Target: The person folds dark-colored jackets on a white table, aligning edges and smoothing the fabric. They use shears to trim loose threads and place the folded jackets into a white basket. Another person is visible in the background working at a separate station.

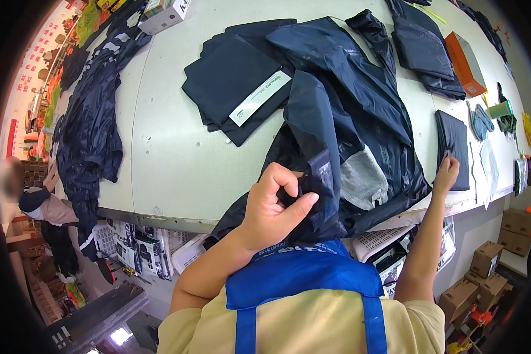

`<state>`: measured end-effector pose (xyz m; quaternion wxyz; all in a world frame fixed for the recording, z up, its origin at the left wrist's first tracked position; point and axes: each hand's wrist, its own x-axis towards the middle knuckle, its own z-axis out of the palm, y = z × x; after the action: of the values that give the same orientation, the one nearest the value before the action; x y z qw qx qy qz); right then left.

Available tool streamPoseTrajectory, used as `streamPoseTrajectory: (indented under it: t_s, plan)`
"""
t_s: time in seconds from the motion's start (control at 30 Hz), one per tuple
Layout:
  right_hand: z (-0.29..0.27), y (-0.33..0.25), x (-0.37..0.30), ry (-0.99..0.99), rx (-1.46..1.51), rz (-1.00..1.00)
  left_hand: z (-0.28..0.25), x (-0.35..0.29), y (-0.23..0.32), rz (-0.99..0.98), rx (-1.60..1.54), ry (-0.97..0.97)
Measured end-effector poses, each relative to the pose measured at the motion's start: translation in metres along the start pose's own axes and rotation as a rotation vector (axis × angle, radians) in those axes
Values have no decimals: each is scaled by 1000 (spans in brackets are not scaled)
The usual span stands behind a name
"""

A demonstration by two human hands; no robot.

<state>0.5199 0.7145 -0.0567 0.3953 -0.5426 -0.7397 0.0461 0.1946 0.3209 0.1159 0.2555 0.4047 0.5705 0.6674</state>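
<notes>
A dark navy garment (360, 76) with a thin, shiny shell lies spread across the table in front of me; a light grey mesh patch (364, 176) shows on it. My left hand (277, 203) is closed on an edge of this garment at the table's near side, thumb and fingers pinched together. Farther right, my right hand (447, 173) has its fingers curled at the left edge of a folded black garment (453, 138). Left of the spread garment sits a stack of folded dark pieces (230, 76) with a white printed card (259, 97) on top.
Dark garments (91, 130) are heaped along the table's left side. An orange box (463, 65) stands right of another folded dark garment (422, 53). Baskets (189, 251) with packaged goods sit under the near edge. A person (47, 197) is at the far left; cartons (487, 259) stand at right.
</notes>
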Motion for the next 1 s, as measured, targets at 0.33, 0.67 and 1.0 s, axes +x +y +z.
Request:
streamPoseTrajectory:
  t_s: [0.33,0.67,1.0]
  plan:
    - [-96,-305,-57,-649,968,75,2,0,11,-59,69,-5]
    - [-107,-381,-99,-561,802,-295,0,-4,21,-56,172,-45]
    - [-121,-373,-91,-949,1207,293,6,5,24,73,130,39]
